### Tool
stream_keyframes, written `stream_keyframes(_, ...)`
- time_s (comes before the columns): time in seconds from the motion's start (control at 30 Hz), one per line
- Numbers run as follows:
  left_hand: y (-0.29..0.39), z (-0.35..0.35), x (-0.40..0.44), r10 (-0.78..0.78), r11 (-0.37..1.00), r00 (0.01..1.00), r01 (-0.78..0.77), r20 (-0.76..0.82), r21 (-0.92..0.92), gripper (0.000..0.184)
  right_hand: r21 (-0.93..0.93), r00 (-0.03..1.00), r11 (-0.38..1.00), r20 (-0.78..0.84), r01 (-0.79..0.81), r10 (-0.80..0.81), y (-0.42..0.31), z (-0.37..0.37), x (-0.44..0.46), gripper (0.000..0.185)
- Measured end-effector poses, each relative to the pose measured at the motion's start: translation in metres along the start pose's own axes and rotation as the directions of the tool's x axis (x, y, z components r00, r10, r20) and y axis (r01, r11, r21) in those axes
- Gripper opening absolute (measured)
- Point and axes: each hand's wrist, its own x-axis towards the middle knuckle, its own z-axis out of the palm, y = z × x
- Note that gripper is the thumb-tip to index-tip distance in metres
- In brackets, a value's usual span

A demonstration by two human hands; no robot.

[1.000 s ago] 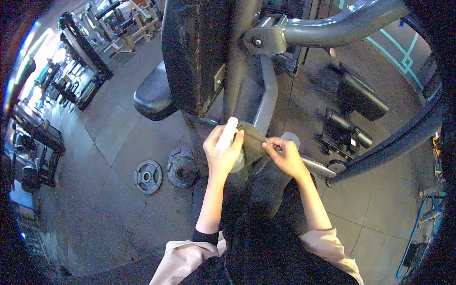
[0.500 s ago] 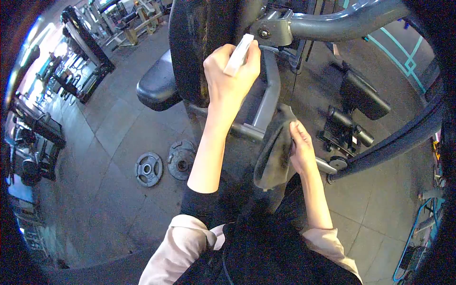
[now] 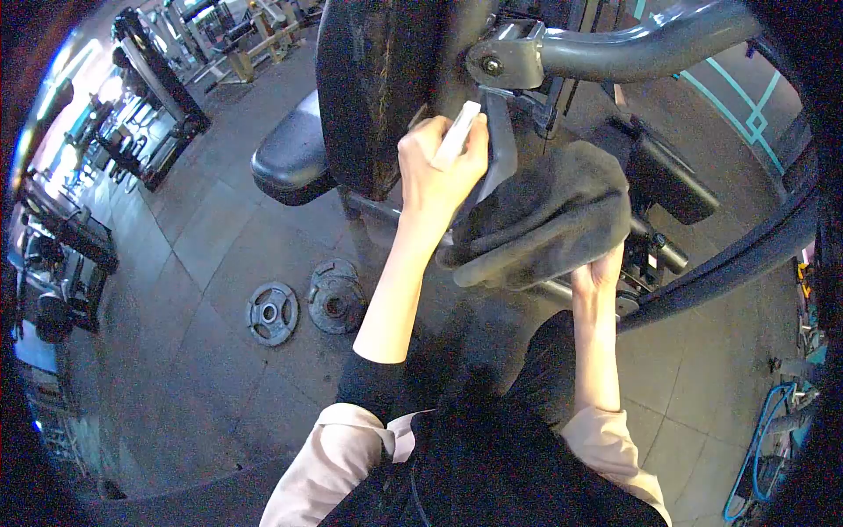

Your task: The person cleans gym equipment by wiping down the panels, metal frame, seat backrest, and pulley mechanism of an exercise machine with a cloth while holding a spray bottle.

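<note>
Grey cloth [image 3: 549, 215] over R grip [image 3: 601, 270], fingers mostly hidden

Cloth blocks my R fingers, so can't tell how far closed they are; also hides pt of machine frame [image 3: 502, 140] behind. Its folds & long axis slant lower L to upper R. L grip [image 3: 439, 174] is curled round a white object [image 3: 457, 136], lower end hidden in my hand, visible end pointing up & slightly R.
</note>
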Motion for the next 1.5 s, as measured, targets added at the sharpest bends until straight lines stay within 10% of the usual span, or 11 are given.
stream_keyframes(0.1, 0.003, 0.004, 0.000, 0.071, 0.996, 0.997, -0.072, -0.017, -0.055, 0.008, -0.197, 0.942, 0.977, -0.304, 0.086, -0.144, 0.004, 0.027, 0.020, 0.038)
stream_keyframes(0.2, 0.003, 0.007, 0.005, 0.236, 0.969, 0.969, -0.240, -0.071, -0.052, 0.008, -0.385, 0.901, 0.869, -0.170, 0.312, -0.399, 0.002, 0.041, 0.055, 0.042)
stream_keyframes(0.3, 0.004, -0.001, 0.004, 0.116, 0.992, 0.988, -0.121, -0.098, -0.039, 0.011, -0.879, 0.706, 0.127, 0.274, 0.459, -0.653, 0.006, 0.068, 0.092, 0.045)
stream_keyframes(0.37, -0.003, -0.007, -0.004, 0.088, 0.996, 0.991, -0.090, -0.101, -0.017, 0.013, -0.515, 0.309, -0.704, 0.857, 0.489, -0.412, 0.005, 0.085, 0.128, 0.048)
stream_keyframes(0.5, -0.013, -0.015, -0.056, -0.324, 0.918, 0.946, 0.312, -0.010, -0.246, 0.019, -0.554, 0.679, -0.813, 0.667, 0.178, -0.306, 0.045, 0.095, 0.170, 0.050)
stream_keyframes(1.1, -0.069, -0.045, -0.302, -0.667, 0.712, 0.689, 0.701, 0.282, -0.029, 0.020, -0.592, 0.848, -0.619, 0.451, 0.517, 0.277, -0.009, 0.132, 0.193, 0.032)
stream_keyframes(1.33, -0.078, -0.070, -0.331, -0.654, 0.691, 0.685, 0.714, 0.322, -0.116, 0.017, -0.522, 0.791, -0.799, 0.603, 0.298, -0.100, 0.033, 0.123, 0.190, 0.039)
stream_keyframes(1.5, -0.079, -0.073, -0.351, -0.623, 0.691, 0.653, 0.717, 0.430, -0.087, 0.018, -0.409, 0.741, -0.802, 0.668, 0.435, 0.061, 0.044, 0.110, 0.202, 0.035)
